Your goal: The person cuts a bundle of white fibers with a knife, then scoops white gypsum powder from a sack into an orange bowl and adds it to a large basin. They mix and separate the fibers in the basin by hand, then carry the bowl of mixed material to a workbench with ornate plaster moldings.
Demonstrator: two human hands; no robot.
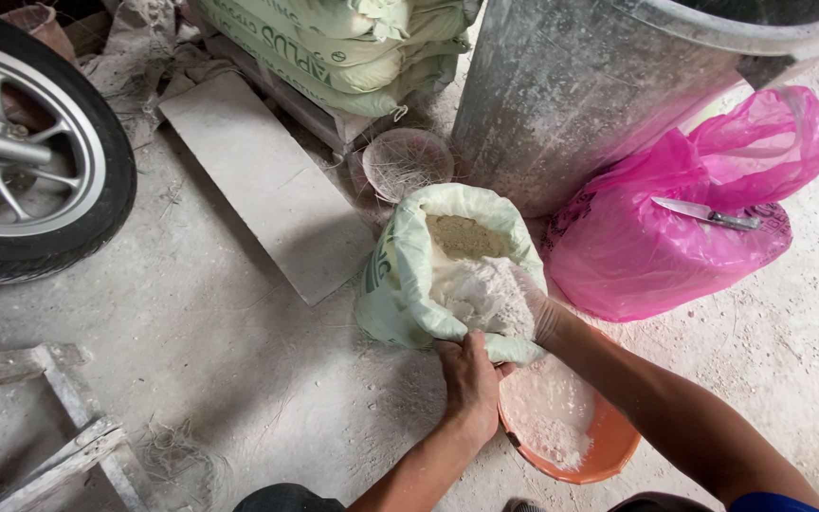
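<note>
- The left hand [471, 379] has a closed grip on the near rim of the sack [400, 284], fingers curled over the rolled-down edge.
- The right hand [514, 303] is pushed down into the sack, wrist-deep in white powder [481, 289]; it is coated and partly buried, so I cannot tell whether its grip is open or closed.
- The sack is pale green, stands open on the floor [220, 360] and leans toward the person; behind the white powder there is a tan patch of coarser stuff inside.
- An orange bowl [609, 446] sits on the floor just below the sack's mouth, touching it, with white powder heaped in it; the right forearm crosses above the bowl.
- A pink bag [637, 256] lies just right of the sack, with a knife [708, 215] resting on top of it.
- A grey bin [571, 95], dusted with powder, stands behind the sack and the pink bag.
- A small round sieve [407, 163] lies on the floor between the sack and stacked sacks [353, 47] at the back.
- A flat slab [267, 185] lies left of the sack; a wheel [40, 152] shows at the far left, and a wooden frame [68, 427] lies at the lower left.
</note>
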